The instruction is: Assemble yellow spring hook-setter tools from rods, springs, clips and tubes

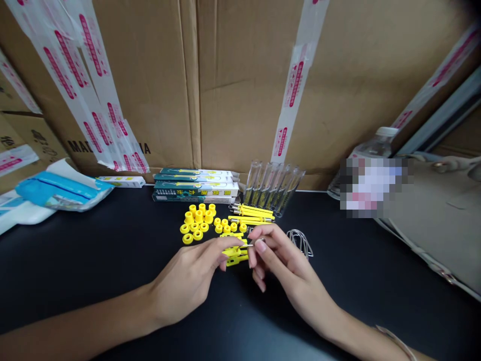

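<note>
My left hand is closed, its index finger and thumb bent round a slim yellow plastic piece that they partly hide. Facing it, my right hand pinches a thin metal wire piece between thumb and index finger. The wire bridges the gap between the fingertips of both hands; whether it joins the yellow piece I cannot tell. Flat yellow plastic parts lie just below and behind the fingers. Beyond them are yellow rods with metal ends, small yellow caps and larger flanged yellow caps.
Clear tubes lean at the back beside stacked printed boxes. Bent metal wire hooks lie right of my right hand. A blue packet is at left; a plastic bottle and beige bag stand right. Cardboard walls the back.
</note>
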`<state>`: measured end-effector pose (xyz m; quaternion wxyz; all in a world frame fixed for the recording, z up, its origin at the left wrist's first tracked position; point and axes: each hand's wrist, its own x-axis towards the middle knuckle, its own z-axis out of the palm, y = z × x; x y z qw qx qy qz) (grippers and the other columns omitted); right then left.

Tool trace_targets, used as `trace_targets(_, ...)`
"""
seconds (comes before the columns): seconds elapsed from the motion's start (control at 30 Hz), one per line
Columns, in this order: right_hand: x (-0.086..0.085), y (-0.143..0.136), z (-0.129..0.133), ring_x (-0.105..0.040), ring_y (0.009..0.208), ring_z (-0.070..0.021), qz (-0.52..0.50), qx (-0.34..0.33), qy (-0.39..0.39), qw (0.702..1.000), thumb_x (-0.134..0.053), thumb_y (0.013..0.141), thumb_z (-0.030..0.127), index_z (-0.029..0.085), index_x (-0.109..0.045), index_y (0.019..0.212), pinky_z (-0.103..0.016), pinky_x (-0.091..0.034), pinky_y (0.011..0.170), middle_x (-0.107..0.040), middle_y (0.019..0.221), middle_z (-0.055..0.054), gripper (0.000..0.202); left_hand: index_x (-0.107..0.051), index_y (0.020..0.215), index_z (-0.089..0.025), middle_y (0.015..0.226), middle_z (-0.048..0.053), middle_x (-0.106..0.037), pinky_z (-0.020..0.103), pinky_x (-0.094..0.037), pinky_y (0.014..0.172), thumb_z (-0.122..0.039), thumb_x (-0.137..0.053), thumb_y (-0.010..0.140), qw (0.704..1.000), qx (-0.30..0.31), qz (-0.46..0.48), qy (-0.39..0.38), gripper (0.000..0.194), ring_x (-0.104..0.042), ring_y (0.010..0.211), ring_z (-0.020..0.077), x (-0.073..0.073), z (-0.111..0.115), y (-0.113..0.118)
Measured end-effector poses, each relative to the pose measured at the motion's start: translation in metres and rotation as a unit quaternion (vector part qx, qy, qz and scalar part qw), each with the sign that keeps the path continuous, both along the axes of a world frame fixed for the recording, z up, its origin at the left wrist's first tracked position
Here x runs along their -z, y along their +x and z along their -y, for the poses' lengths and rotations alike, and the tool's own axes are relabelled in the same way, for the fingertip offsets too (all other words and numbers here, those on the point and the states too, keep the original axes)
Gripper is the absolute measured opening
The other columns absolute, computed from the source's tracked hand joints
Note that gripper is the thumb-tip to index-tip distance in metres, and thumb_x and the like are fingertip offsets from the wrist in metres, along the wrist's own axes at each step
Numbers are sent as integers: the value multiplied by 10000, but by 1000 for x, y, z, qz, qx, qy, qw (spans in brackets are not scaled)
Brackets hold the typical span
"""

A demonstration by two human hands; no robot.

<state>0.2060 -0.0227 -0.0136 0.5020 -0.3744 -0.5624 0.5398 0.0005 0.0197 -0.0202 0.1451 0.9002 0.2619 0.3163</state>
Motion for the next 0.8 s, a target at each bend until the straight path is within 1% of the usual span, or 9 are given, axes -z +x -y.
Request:
trace_targets(0.1,0,0,-1,-552,562,-96,-18,1,8,1000,-529,1001,460,228,-496,1077,-221,-498,522,-591,780,26,246,-517,1281,-233,808,-29,-669,196,-531,686,-93,-318,1001,1000,-4,-9,-7,371,-678,709,104,-2,1,0)
trace_targets(0.17,1,1,-1,-565,565,-98,-12,5,15,1000,-523,1006,452,227,-496,1062,-224,-511,531,-620,799,15,233,-532,1255,-225,875,-12,-703,207,-536,703,-163,-338,1032,1000,-6,-14,-16,302,-699,757,118,-4,2,-1)
trace_targets(0.27,3,2,0,-564,544,-85,29,11,16,999,-521,1009,445,215,-524,995,-212,-500,526,-621,788,16,230,-547,1216,-231,1038,0,-739,209,-541,754,-298,-448,1040,999,-8,-18,-33,213,-727,863,132,-5,2,-1)
trace_targets(0.33,3,2,-1,-551,514,-75,65,22,12,998,-537,998,454,209,-556,986,-203,-484,507,-604,770,23,246,-558,1175,-240,1042,-18,-747,198,-537,739,-334,-482,1033,1000,-12,-16,-23,187,-735,845,124,-4,2,0)
trace_targets(0.4,4,3,-2,-541,511,-74,95,41,15,994,-555,982,469,205,-590,992,-202,-482,494,-606,800,12,267,-571,1126,-245,1003,-39,-751,195,-529,717,-326,-464,1042,1000,-16,-15,2,158,-737,806,113,-3,2,1)
trace_targets(0.5,2,4,-5,-537,546,-90,139,66,36,987,-587,954,482,200,-639,974,-206,-498,484,-635,881,-28,288,-585,1064,-237,925,-54,-753,203,-519,671,-317,-439,1052,999,-28,-18,37,167,-734,740,109,-2,2,2)
trace_targets(0.63,1,8,-8,-548,548,-110,213,85,75,970,-594,949,457,197,-694,940,-224,-503,501,-666,845,-44,279,-587,1031,-211,851,-43,-752,202,-525,651,-242,-403,1056,998,-33,-15,60,188,-718,671,102,-3,1,2)
trace_targets(0.7,2,9,-9,-557,534,-110,228,72,72,968,-593,950,450,194,-716,932,-236,-498,508,-676,835,-45,285,-578,1017,-201,841,-37,-748,189,-529,654,-199,-397,1048,997,-23,-8,68,184,-710,659,93,-3,0,1)
trace_targets(0.8,4,9,-10,-547,500,-97,202,29,29,979,-598,942,472,189,-741,902,-236,-474,493,-670,800,-31,320,-561,1004,-194,768,-42,-711,173,-511,614,-161,-378,1037,997,-14,2,82,189,-671,595,80,-4,0,1)
